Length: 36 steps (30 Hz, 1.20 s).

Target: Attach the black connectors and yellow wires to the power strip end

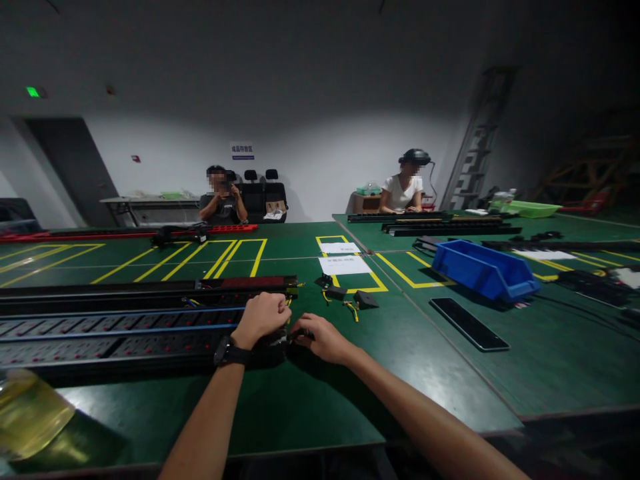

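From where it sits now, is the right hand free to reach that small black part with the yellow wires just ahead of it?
Probably yes. The right hand rests at the end of the power strip, and only bare green table lies between it and the small black part. It seems to pinch something small, though.

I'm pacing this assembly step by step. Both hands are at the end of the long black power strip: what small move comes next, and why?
Probably press the small dark part under the right hand into the power strip's end, while the left hand, fisted on top, steadies it. Both hands meet there, and yellow wires lie loose nearby.
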{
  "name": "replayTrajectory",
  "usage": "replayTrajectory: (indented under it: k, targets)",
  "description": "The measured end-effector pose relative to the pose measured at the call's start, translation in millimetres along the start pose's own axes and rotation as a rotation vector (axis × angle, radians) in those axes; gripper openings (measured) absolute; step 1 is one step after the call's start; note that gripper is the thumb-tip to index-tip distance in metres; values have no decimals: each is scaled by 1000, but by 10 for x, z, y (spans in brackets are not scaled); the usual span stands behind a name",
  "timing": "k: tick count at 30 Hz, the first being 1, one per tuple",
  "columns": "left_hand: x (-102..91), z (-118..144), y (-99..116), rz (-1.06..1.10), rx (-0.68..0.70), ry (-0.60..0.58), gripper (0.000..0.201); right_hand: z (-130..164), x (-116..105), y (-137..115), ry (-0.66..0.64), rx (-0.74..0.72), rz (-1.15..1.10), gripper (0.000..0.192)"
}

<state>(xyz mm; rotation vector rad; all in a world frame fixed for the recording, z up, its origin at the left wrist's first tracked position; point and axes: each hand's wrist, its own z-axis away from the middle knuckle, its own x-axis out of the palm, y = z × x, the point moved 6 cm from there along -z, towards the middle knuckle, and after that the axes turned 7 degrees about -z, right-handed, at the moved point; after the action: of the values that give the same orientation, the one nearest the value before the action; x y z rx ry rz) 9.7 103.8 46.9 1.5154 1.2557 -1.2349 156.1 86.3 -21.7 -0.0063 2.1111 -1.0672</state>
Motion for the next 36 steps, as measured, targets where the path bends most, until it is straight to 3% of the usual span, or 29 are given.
replayTrajectory:
  k: [7, 16, 19, 23, 27, 29, 32, 36]
  targets:
    - [53, -14, -48, -16, -70, -3, 20, 15, 32, -40, -41, -3, 123, 26]
    - [154, -41, -93, -22, -51, -9, 22, 41, 15, -86, -44, -22, 203, 22]
    - [180, -51, -106, -23, -44, -9, 22, 57, -57, -93, -53, -12, 237, 31]
    - [196, -61, -119, 2, -43, -9, 23, 77, -340, 5, 20, 53, 350, 41]
    - [205, -73, -129, 20, -48, -11, 22, 163, -860, 254, 319, 283, 496, 24]
    - [212, -79, -127, 25, -45, -15, 22, 237, -1067, 370, 403, 410, 596, 19]
    - [220, -82, -127, 27, -46, -14, 23, 329, -1233, 501, 398, 574, 722, 18]
    - [235, -83, -133, 17, -45, -7, 24, 382, -1256, 584, 351, 692, 793, 24]
